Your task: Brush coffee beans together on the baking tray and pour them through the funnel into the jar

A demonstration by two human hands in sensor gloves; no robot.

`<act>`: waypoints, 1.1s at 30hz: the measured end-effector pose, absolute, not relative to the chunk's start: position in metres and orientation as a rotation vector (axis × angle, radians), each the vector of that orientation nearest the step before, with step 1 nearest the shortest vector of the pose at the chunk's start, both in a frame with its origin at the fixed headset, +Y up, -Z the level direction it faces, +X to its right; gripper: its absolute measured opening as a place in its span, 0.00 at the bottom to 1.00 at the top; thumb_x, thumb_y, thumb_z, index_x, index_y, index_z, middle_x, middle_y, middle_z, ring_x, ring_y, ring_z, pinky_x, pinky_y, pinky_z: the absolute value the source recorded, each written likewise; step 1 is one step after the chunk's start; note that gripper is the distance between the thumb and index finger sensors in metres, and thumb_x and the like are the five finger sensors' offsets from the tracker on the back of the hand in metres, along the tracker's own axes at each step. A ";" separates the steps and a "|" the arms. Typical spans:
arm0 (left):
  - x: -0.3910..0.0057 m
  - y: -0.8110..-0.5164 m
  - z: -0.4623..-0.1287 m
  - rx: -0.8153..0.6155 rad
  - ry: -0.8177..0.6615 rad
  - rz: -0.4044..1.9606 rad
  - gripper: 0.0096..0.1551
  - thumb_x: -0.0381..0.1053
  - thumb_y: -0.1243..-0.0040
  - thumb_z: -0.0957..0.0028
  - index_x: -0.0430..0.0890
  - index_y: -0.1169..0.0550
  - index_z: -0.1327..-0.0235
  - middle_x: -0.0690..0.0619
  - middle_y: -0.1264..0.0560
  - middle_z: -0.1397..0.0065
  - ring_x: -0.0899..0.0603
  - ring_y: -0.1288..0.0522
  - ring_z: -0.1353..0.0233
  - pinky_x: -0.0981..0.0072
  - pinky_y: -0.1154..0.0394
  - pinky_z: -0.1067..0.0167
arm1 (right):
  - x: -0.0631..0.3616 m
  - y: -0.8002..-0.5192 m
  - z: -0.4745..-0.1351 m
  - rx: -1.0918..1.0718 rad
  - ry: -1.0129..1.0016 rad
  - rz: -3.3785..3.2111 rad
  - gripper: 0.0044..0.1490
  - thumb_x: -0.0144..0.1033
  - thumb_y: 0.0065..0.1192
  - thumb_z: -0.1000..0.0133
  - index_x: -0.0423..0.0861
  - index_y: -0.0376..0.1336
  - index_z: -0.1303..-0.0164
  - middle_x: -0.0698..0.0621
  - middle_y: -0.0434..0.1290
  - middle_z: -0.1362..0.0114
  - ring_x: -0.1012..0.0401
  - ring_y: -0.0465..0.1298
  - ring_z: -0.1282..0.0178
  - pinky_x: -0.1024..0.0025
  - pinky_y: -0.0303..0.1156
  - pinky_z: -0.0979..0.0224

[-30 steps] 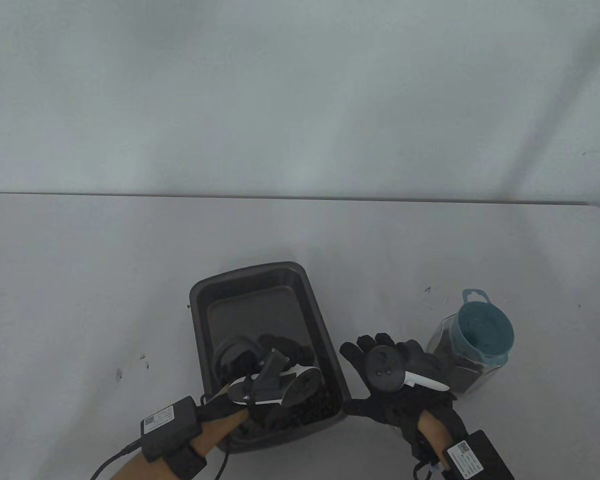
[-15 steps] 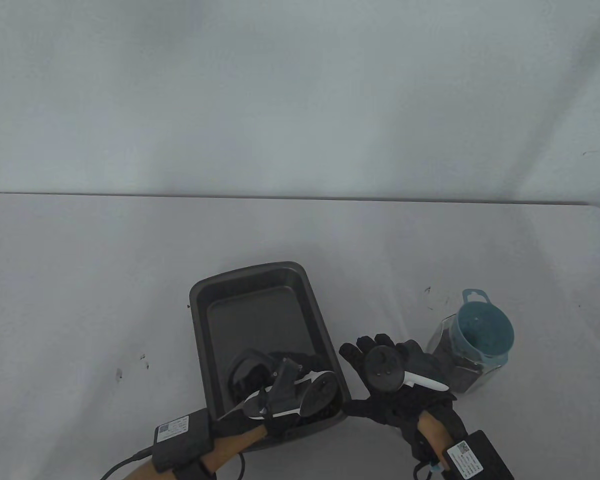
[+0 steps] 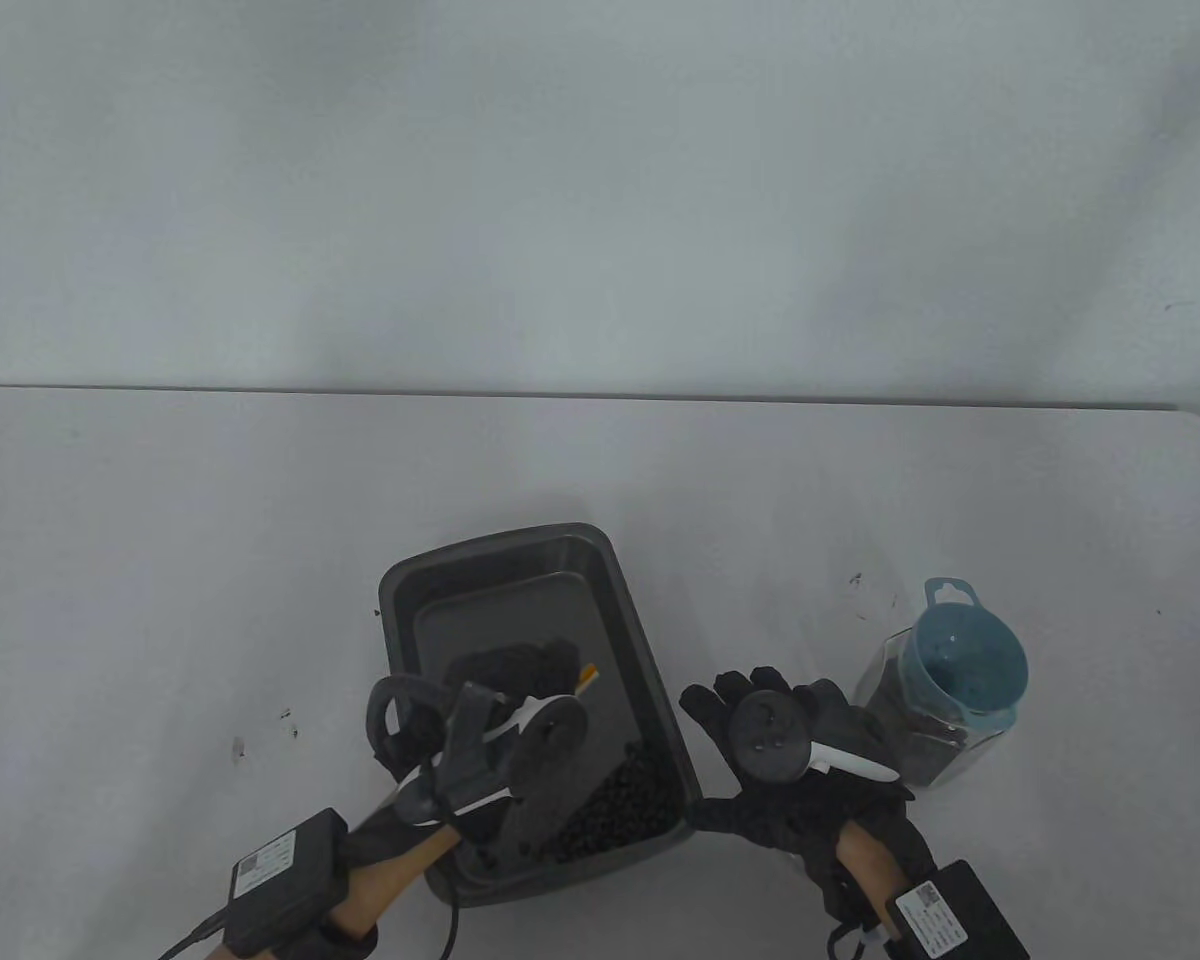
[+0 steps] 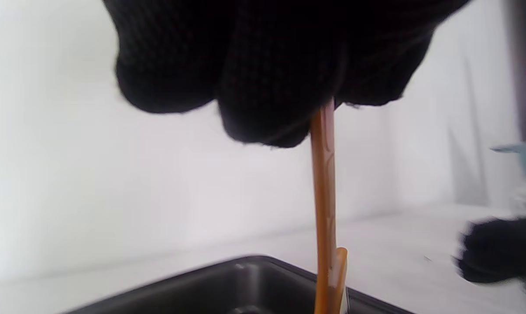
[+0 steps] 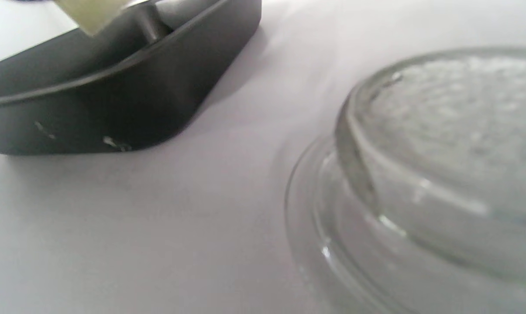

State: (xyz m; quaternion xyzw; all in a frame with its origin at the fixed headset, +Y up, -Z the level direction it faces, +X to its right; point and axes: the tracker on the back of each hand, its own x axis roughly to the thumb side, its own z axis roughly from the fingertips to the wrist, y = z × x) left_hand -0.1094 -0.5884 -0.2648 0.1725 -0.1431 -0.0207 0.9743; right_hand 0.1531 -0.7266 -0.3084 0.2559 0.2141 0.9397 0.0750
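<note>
The dark baking tray (image 3: pixel 500 548) lies at the table's middle front. Coffee beans (image 3: pixel 625 805) are heaped in its near right corner. My left hand (image 3: pixel 517 665) hovers over the tray's middle and grips a brush; only its orange end (image 3: pixel 587 680) shows past the glove. In the left wrist view, curled fingers (image 4: pixel 271 109) clasp the orange brush handle (image 4: pixel 324 196), which points down into the tray (image 4: pixel 245 266). My right hand (image 3: pixel 785 715) lies flat on the table with fingers spread, between the tray and the glass jar (image 3: pixel 905 725). A teal funnel (image 3: pixel 965 665) sits in the jar's mouth.
A glass lid (image 5: pixel 420 174) lies on the table close under my right wrist, beside the tray's corner (image 5: pixel 114 104). The table's far edge (image 3: pixel 600 397) meets a plain wall. Small dark marks (image 3: pixel 260 730) dot the table left of the tray.
My left hand drew the brush toward the tray's near right corner, then lifted back to the tray's middle, uncovering the bean heap. My right hand has not moved.
</note>
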 end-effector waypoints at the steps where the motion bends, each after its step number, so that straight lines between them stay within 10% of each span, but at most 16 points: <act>1: -0.119 -0.586 -0.265 0.373 -0.266 -0.040 0.24 0.57 0.32 0.58 0.53 0.18 0.47 0.53 0.13 0.55 0.63 0.14 0.72 0.67 0.10 0.60 | 0.153 -0.727 -0.309 0.766 0.641 2.819 0.63 0.74 0.50 0.58 0.61 0.22 0.30 0.37 0.32 0.16 0.33 0.32 0.19 0.28 0.33 0.26; 11: -0.225 -0.590 -0.255 0.634 -0.018 -0.002 0.24 0.52 0.29 0.59 0.56 0.19 0.46 0.54 0.15 0.46 0.58 0.10 0.62 0.60 0.11 0.48 | 0.153 -0.727 -0.309 0.761 0.646 2.815 0.63 0.74 0.50 0.58 0.61 0.22 0.30 0.37 0.32 0.16 0.33 0.32 0.19 0.28 0.33 0.26; 33: -0.245 -0.731 -0.276 0.009 -0.106 -0.226 0.23 0.55 0.29 0.58 0.62 0.18 0.47 0.54 0.20 0.34 0.52 0.08 0.43 0.56 0.13 0.39 | 0.152 -0.727 -0.309 0.752 0.664 2.802 0.62 0.74 0.49 0.58 0.61 0.22 0.30 0.37 0.33 0.16 0.34 0.32 0.19 0.28 0.33 0.26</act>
